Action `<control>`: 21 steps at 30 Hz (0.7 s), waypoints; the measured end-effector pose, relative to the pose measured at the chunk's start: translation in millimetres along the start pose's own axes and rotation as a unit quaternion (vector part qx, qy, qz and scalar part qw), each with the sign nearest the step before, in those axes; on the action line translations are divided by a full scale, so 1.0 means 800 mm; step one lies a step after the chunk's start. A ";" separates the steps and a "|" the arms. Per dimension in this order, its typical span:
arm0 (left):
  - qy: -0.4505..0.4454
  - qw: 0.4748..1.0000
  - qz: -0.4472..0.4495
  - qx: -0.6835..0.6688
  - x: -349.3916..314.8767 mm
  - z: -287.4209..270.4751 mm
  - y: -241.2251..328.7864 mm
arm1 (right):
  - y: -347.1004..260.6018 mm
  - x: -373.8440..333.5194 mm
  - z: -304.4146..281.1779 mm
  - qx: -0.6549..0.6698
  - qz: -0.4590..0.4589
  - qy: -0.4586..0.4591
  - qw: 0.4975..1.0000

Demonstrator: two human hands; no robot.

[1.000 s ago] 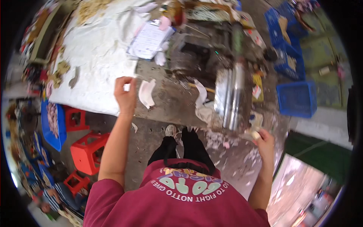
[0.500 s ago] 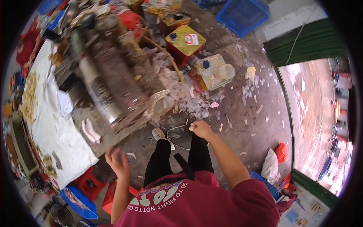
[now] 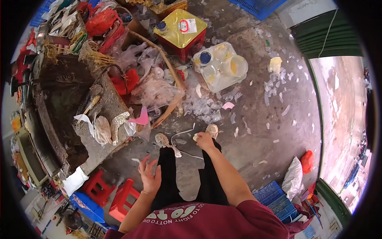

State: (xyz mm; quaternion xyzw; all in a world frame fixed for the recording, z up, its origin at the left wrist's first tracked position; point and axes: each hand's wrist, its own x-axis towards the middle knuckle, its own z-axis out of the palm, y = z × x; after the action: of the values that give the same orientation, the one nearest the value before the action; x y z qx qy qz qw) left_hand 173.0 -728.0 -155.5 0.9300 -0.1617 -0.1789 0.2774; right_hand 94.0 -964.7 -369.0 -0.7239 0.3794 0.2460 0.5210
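My left hand [image 3: 149, 176] is held out in front of my left thigh, fingers spread and nothing in it. The corner of a dirty workbench [image 3: 101, 149] is the nearest thing beyond it. My right hand [image 3: 205, 142] hangs above the floor by my right shoe [image 3: 212, 129], fingers closed in a pinch. A small pale piece [image 3: 195, 137] pokes out at its fingertips, too small for me to name. On the bench lie a brush [image 3: 94, 102], a crumpled beige cloth [image 3: 102, 130], a glittery strip [image 3: 118, 124] and a pink cut piece [image 3: 141, 117].
Clear plastic bags [image 3: 153, 93] spill from a cardboard box [image 3: 175, 75] beside the bench. A translucent jug [image 3: 217, 77] and a red-and-yellow canister [image 3: 181, 30] stand beyond. Scraps and a white cord [image 3: 173, 137] litter the floor. Red stools [image 3: 122, 201] and a blue crate [image 3: 274, 199] flank me.
My view has shifted, bringing the bench corner, brush and cloth into sight at left. My left hand has come closer to my legs. The right hand keeps its pinch.
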 end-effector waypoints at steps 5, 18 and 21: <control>-0.005 1.000 -0.012 -0.028 0.010 0.001 -0.008 | -0.074 -0.020 0.008 0.090 -0.074 0.037 0.992; -0.005 0.992 0.034 -0.125 0.012 -0.063 0.011 | -0.336 -0.037 -0.047 0.093 -0.351 -0.112 0.925; -0.015 0.985 0.026 -0.170 0.011 -0.094 0.026 | -0.328 -0.056 -0.053 0.027 -0.271 -0.058 0.960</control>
State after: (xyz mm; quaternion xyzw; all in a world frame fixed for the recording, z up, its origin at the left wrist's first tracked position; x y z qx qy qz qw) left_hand 208.5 -713.2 -86.7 0.8620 -0.1571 -0.2105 0.4336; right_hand 277.0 -947.3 -172.2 -0.7697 0.1443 0.1271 0.6088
